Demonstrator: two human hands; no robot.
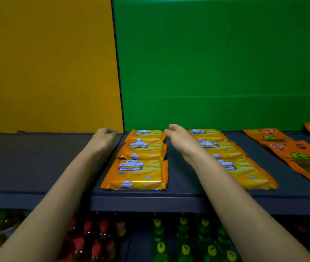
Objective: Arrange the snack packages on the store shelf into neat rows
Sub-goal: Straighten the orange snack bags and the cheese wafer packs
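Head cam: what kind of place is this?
Most likely a shop aisle. Identical yellow snack packs lie in rows on a dark shelf, orange pouches lie to their right, and a lower level holds ranks of green bottles.

On the shelf (37,163) at mid-frame, the left row (141,159) and the right row (241,167) of snack packages run front to back. At the back, the left hand (105,136) is left of the left row and the right hand (177,135) is between the rows. Pouches (292,154) lie at the right edge, with bottles (184,241) below.
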